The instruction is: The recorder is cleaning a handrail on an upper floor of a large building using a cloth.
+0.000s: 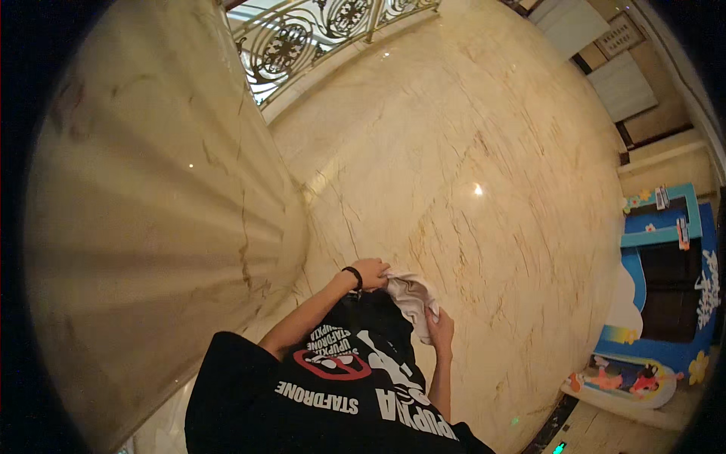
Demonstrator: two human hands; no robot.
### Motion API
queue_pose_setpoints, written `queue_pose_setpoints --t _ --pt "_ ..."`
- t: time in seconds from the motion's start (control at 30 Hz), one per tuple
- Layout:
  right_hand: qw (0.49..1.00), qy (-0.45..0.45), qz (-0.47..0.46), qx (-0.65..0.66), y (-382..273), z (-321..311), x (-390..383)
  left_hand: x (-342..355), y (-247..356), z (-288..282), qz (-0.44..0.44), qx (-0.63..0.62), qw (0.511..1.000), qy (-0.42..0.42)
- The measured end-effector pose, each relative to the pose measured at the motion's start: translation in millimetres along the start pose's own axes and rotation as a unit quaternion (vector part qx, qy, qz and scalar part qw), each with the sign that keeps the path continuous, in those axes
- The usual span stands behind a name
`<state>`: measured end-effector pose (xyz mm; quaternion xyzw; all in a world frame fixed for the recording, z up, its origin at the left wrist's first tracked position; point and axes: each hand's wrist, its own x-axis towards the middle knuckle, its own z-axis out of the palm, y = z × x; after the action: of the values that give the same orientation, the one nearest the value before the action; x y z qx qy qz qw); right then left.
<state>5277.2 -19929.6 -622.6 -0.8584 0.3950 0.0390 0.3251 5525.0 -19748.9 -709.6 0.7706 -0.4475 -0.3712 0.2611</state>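
Note:
A pale, crumpled cloth (412,293) is stretched between my two hands, in front of my black printed shirt. My left hand (370,272), with a dark band at its wrist, is closed on the cloth's upper left corner. On the other side, my right hand (439,330) grips the cloth's lower right edge, its thumb pointing up. Folds run through the cloth, and part of its near side is hidden by the shirt and hands.
A wide marble column (174,197) rises close on my left. Polished marble floor (484,151) spreads ahead. An ornate metal railing (302,45) stands at the far left. On the right is a blue decorated display frame (703,250) with cartoon figures at its foot.

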Motion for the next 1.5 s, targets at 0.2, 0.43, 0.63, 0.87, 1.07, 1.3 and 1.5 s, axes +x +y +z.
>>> queue_pose_setpoints --t 0.2,0.43,0.63,0.87,1.07,1.3,1.5 --pt "0.995 0.045 -0.082 -0.028 -105.2 9.2 138.0 63.8 -84.8 -21.5 0.003 -0.14 0.99 -0.016" --pt "0.926 -0.026 -0.369 0.075 -333.0 2.3 347.2 150.2 -154.8 -212.1 0.009 -0.191 0.969 0.158" --pt "0.818 -0.143 -0.557 -0.002 -550.1 -11.8 467.3 159.5 -204.5 -344.0 -0.149 -0.236 0.779 0.561" --pt "0.804 -0.246 -0.516 -0.162 -676.4 64.0 544.7 137.1 -294.8 -435.9 -0.339 -0.095 0.606 0.713" --pt "0.816 -0.256 -0.485 -0.185 -730.3 135.4 657.1 157.7 -390.6 -575.0 -0.311 -0.161 0.499 0.792" --pt "0.825 -0.193 -0.509 -0.15 -865.1 173.8 764.8 122.5 -412.6 -789.6 -0.205 0.1 0.552 0.802" --pt "0.706 -0.074 -0.681 0.181 -1065.5 186.0 773.2 9.9 -385.7 -951.1 -0.214 0.404 0.395 0.797"
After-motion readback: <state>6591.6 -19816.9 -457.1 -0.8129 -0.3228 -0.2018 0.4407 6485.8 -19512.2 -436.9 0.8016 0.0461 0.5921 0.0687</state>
